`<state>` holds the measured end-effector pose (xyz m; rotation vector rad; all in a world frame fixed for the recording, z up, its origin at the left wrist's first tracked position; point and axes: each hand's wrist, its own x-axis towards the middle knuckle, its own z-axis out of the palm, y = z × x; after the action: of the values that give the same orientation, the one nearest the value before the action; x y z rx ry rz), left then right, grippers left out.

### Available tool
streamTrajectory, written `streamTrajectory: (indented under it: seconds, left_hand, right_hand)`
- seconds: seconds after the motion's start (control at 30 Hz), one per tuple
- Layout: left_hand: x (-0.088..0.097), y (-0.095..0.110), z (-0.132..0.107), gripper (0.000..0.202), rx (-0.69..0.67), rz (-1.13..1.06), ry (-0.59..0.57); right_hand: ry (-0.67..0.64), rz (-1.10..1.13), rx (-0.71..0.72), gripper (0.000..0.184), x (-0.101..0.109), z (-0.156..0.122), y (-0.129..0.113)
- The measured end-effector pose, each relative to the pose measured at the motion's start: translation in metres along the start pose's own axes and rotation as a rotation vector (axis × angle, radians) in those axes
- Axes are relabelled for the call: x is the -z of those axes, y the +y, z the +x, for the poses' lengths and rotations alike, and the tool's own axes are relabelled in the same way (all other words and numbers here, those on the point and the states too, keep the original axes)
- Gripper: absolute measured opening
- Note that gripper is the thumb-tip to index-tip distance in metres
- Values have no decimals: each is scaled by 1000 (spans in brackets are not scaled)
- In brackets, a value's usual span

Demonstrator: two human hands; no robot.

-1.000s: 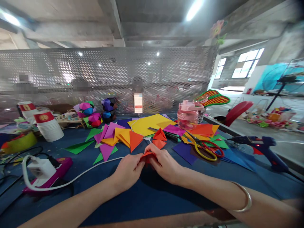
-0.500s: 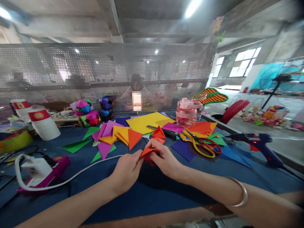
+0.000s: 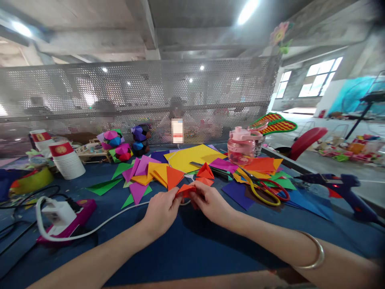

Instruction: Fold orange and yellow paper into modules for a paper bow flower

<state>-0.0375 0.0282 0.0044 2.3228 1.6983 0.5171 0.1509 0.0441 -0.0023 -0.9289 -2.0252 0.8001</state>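
Both my hands hold one small folded orange-red paper piece (image 3: 186, 189) just above the blue table (image 3: 186, 245). My left hand (image 3: 161, 210) pinches its left end with thumb and fingertips. My right hand (image 3: 210, 203) grips its right side, fingers curled over it; a silver bangle sits on that wrist. Just beyond the hands lie two more folded orange paper units (image 3: 205, 173) and a spread of folded triangles (image 3: 150, 173) in purple, orange, yellow and green.
Yellow-and-red scissors (image 3: 264, 190) lie right of the hands, with a pink bottle (image 3: 240, 146) and a blue glue gun (image 3: 339, 186). At left, a white charger on a pink power strip (image 3: 64, 214), stacked paper cups (image 3: 67, 160), finished paper balls (image 3: 117, 144). Perforated metal screen (image 3: 135, 100) at back.
The hands lifted the orange paper slightly off the table and shifted their pinch on it; the camera view drifted a little.
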Motion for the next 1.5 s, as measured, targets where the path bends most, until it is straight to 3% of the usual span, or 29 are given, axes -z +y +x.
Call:
streamTrajectory:
  seconds: [0.33,0.7,0.83,1.03,1.13,1.4,1.5]
  left_hand:
    - [6,-1,0,28,45,-24,9]
    - [6,-3,2,27,-3,-80,62]
    - [6,-6,5,27,-24,-95,78]
    - [5,-15,12,27,-31,-80,132]
    - [5,-23,17,28,-40,-69,166]
    - [3,-49,33,30,-98,-25,248]
    - [0,-54,36,32,-131,3,261]
  right_hand:
    - [86,-145,13,15,7,5,-2]
    - [80,-236,65,21,7,3,-1]
    - [124,-339,50,23,18,8,0]
    - [269,-674,-93,28,61,21,2]
    - [257,-819,-197,30,76,24,3]
    - [103,-1028,-420,30,74,21,5]
    - [111,-1071,-450,35,72,21,2]
